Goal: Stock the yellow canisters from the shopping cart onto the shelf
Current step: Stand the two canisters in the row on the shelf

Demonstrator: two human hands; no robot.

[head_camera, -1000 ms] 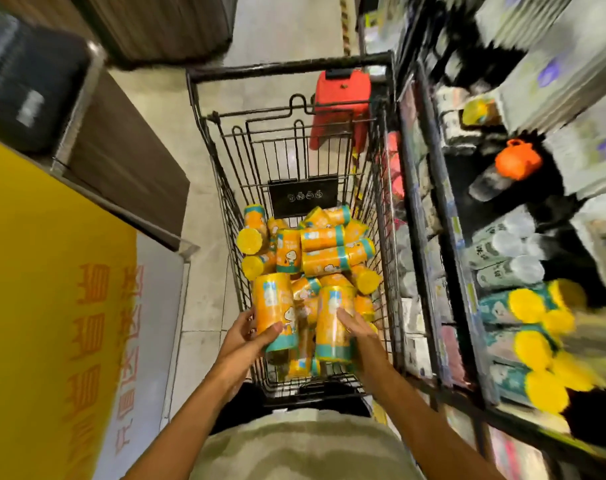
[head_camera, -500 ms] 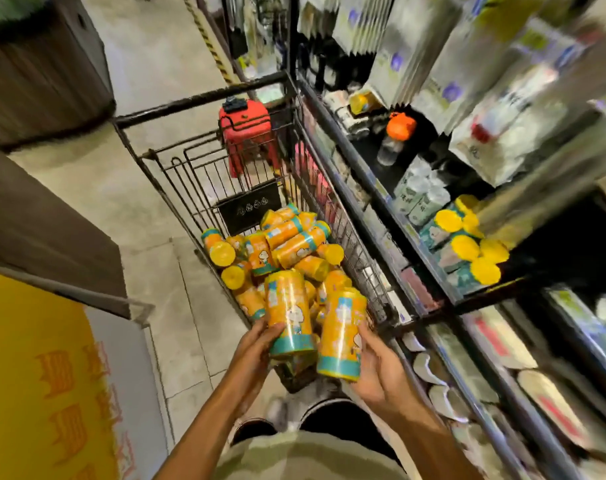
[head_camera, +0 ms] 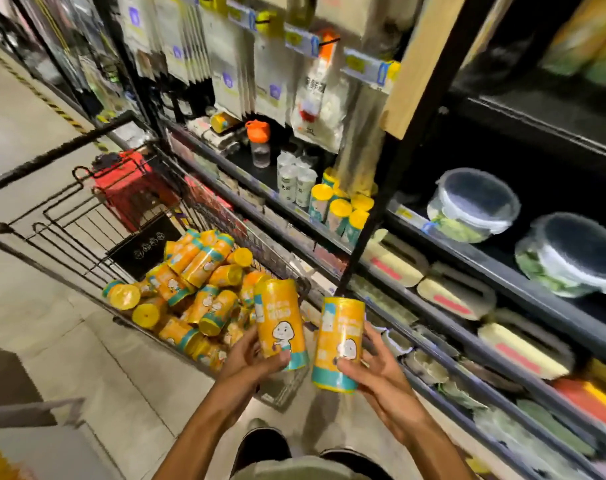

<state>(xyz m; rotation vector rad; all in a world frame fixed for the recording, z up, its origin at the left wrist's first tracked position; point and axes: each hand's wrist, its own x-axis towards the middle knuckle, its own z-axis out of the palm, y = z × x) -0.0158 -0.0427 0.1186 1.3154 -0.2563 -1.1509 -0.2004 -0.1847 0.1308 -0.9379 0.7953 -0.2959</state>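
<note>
Left hand (head_camera: 249,358) grip clamped on yellow canister (head_camera: 279,323), right hand (head_camera: 381,372) clamped on another canister (head_camera: 339,344), forearms raised above cart (head_camera: 52,237)

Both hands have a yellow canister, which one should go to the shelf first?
Probably the right hand: its canister is nearer the shelf and the yellow-lidded canisters there.

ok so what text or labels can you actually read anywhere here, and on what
No text here reads clearly.
Canister in the left hand: yellow lettering above a cartoon figure, blurred.
Canister in the right hand: lettering likewise blurred.
White hanging packet: dark characters, too smeared to read.
Black plaque in the cart: small white symbols, too small.
Shelf price tags: unreadable.
</note>
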